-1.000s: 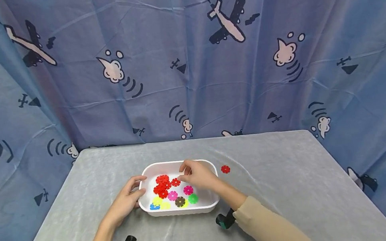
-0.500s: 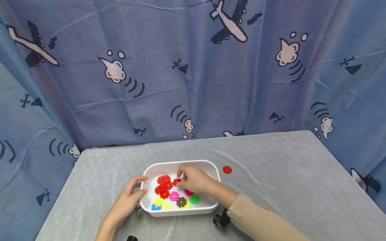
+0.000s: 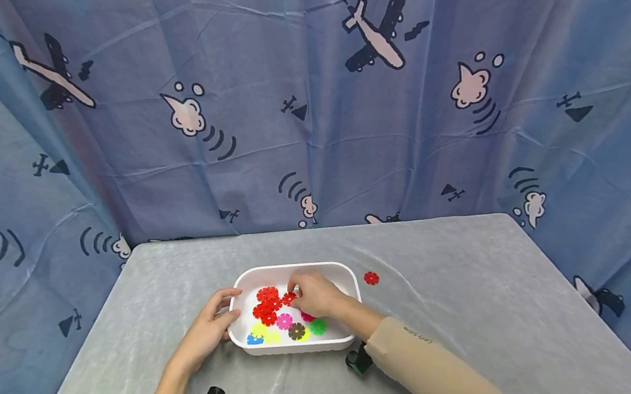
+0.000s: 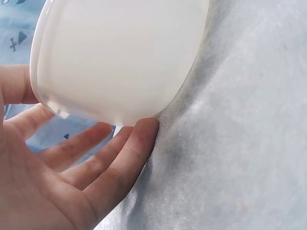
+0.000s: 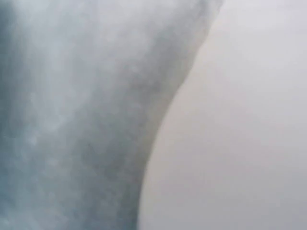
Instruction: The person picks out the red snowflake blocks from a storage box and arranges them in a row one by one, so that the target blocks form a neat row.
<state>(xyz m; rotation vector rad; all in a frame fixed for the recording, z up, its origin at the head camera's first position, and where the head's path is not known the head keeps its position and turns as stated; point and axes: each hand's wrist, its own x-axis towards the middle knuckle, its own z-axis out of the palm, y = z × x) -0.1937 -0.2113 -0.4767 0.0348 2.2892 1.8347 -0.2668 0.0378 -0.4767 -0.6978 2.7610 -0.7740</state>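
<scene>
A white plastic tray (image 3: 341, 338) holds several notched, flower-shaped plastic discs. Red discs (image 3: 268, 306) lie heaped in its left half. My left hand (image 3: 207, 325) grips the left end, with fingertips over the rim and others against the outer wall. In the left wrist view the fingers of the left hand (image 4: 91, 167) press on the translucent wall of the tray (image 4: 124, 57). Inside the tray, thumb and forefinger of my right hand (image 3: 318, 296) pinch a red flower-shaped disc (image 3: 288, 299) beside the heap. The right wrist view has only blurred tray wall and cloth.
Near the tray's front wall lie pink (image 3: 285, 321), brown (image 3: 296, 331), green (image 3: 318, 327), yellow (image 3: 272, 338) and blue discs (image 3: 255, 340). A lone red disc (image 3: 371, 278) sits on the grey tablecloth (image 3: 457, 291) right of the tray. A patterned blue curtain (image 3: 266, 183) hangs behind.
My right hand has come down and left inside the tray, its thumb and forefinger closing on the single red disc. The left hand has stayed at the tray's end.
</scene>
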